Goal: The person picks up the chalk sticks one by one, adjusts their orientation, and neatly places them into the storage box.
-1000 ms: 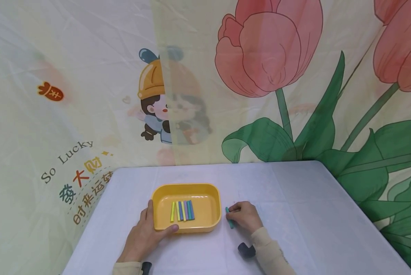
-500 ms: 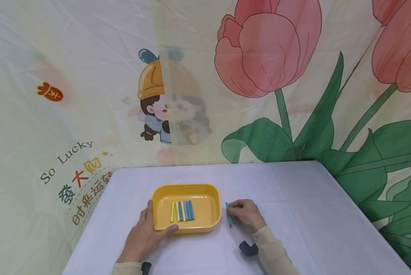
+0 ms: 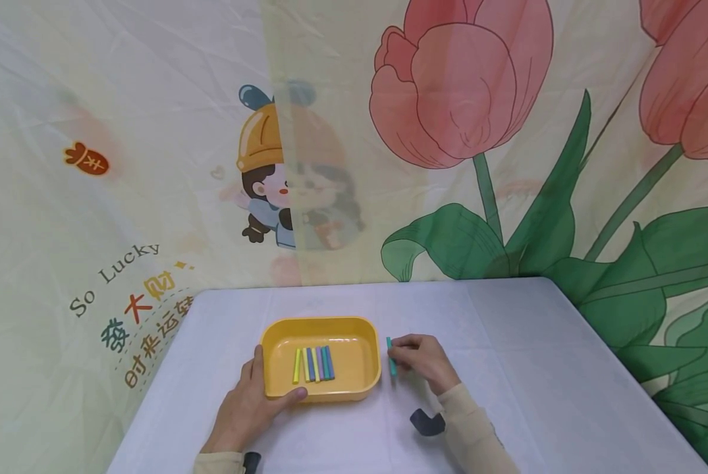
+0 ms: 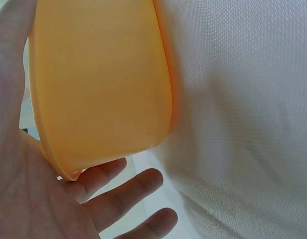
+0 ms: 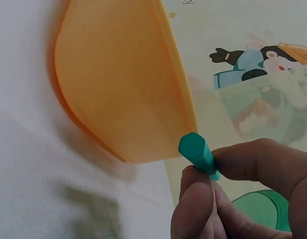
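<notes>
Head view, left to right: we keep our left hand (image 3: 244, 409) gripping the yellow tray (image 3: 354, 388) steady on the table (image 3: 508, 368), while our right hand (image 3: 421, 361) pinches the teal chalk (image 3: 391, 355) beside the rim, best lifted clear over it.

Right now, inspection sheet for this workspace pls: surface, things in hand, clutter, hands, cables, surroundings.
Surface: table under a pale cloth, faint creases.
Job's things: yellow tray holding a row of coloured sticks side by side; teal stick just outside the tray's right wall.
Clutter: nothing seen.
Hands: left hand grips the tray's near left corner, thumb on the rim; right hand pinches the teal stick between thumb and fingers.
Cables: nothing seen; dark wrist mounts only.
Surroundings: printed backdrop with tulips, a cartoon figure and "So Lucky" lettering.
</notes>
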Motion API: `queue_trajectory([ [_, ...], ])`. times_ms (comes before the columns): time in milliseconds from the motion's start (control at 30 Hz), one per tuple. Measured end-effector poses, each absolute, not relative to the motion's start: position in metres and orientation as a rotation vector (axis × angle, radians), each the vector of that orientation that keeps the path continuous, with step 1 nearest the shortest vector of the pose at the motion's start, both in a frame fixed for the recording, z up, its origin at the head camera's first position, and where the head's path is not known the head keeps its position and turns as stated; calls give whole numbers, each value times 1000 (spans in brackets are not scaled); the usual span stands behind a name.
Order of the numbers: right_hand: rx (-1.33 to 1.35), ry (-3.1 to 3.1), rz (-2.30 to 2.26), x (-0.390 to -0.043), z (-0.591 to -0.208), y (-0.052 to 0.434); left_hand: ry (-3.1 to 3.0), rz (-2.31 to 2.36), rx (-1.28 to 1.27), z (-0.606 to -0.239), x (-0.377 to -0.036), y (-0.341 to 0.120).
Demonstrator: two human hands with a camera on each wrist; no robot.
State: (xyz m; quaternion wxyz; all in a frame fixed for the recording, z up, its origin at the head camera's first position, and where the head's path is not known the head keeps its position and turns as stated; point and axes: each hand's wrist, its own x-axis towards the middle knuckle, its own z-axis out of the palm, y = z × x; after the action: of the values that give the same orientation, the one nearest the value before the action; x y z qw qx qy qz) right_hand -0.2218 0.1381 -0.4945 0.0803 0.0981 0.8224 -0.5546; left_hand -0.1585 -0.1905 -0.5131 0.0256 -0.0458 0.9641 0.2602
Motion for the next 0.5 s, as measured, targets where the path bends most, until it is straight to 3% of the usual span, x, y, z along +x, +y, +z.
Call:
queue_trajectory([
  [500, 144, 2298, -1862, -232, -479, 109, 2972, 840, -155, -516, -160, -192],
])
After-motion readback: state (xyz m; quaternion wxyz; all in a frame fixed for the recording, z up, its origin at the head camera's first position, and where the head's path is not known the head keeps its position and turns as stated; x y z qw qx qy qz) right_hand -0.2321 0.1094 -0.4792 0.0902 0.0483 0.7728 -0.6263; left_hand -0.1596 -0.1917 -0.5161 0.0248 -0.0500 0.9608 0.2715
